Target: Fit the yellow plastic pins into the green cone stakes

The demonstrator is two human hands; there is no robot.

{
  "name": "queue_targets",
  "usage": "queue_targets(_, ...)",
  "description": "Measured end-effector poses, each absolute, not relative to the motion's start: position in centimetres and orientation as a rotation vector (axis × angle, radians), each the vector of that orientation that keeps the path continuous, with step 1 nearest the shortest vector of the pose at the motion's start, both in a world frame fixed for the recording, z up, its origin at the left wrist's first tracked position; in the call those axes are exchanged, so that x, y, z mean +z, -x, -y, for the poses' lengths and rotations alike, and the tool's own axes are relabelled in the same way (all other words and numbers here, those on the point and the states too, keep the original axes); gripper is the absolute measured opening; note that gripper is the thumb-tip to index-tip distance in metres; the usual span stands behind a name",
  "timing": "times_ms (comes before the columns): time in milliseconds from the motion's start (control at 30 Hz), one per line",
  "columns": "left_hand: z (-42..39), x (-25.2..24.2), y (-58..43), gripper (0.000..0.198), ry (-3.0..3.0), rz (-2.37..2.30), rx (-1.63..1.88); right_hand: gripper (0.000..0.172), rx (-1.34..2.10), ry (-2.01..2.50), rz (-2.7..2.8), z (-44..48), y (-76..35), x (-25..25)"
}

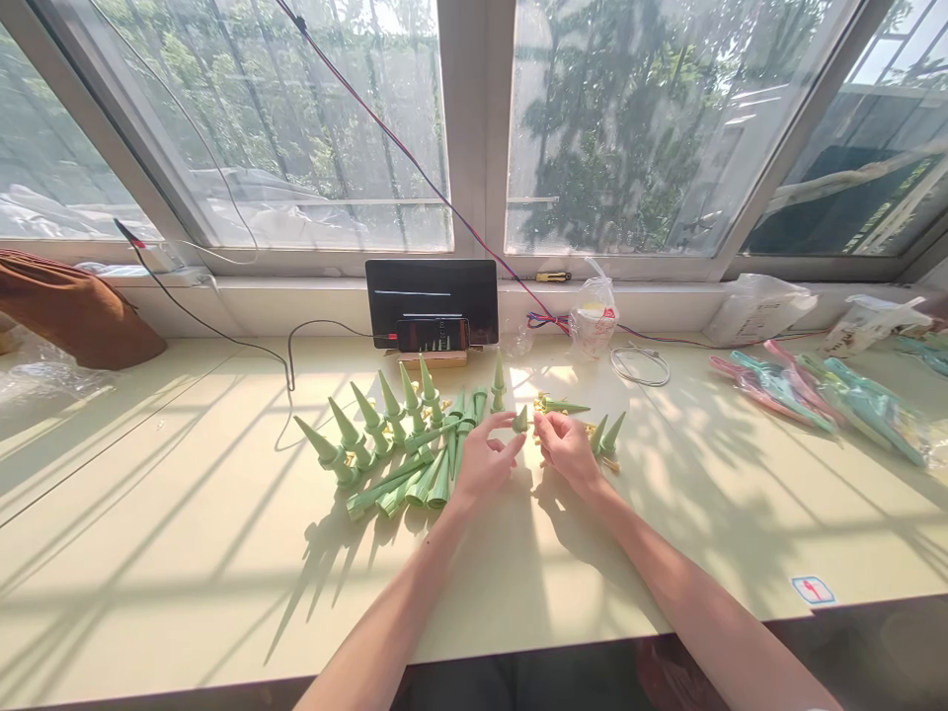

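From the head view, I see the left hand (489, 456) with its fingers curled and partly open, thumb and forefinger pinching a small green cone (520, 421) above the table (711, 553). Just to its right, the right hand (567, 446) has its fingertips drawn in; I cannot tell how tightly they close or whether they grip anything. Left of the hands, a slanting row of collared green spikes (368, 413) stands behind loose hollow green tubes (419, 486), their wide ends towards the near edge. Two more green cones (611, 436) stand just beyond the right hand. On the far side, right of the tablet (433, 281), sits a knotted, red-printed plastic bag (593, 321), its contents unclear. At the far right, clear plastic packets (863, 403) contain teal and green pieces, near a whitish plastic bag (759, 308).
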State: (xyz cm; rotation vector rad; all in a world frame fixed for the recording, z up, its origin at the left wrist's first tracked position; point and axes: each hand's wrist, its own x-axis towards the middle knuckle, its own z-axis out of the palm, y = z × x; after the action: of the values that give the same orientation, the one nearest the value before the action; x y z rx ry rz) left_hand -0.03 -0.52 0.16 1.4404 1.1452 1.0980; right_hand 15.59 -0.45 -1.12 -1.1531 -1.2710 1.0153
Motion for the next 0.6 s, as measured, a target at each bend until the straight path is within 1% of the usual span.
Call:
queue_targets(133,0.34,0.51,-0.04,0.044,-1.270,-1.148,1.124,0.042,0.866,1.156,1.314,0.27,-15.75,-1.55)
queue_targets(233,0.16,0.56,-0.10,0.050,-1.162,-1.117,1.078,0.041,0.805,1.140,1.393,0.39,-15.75,-1.58)
queue_targets(367,-0.06,0.22,-0.09,0.053,-1.144,-1.062,1.000,0.041,0.777,1.152,1.483,0.61,-15.73,-1.41)
queue_targets(600,-0.08,0.02,0.01,0.054,-1.163,-1.045,0.984,0.042,0.772,1.173,1.495,0.63,-15.75,-1.43)
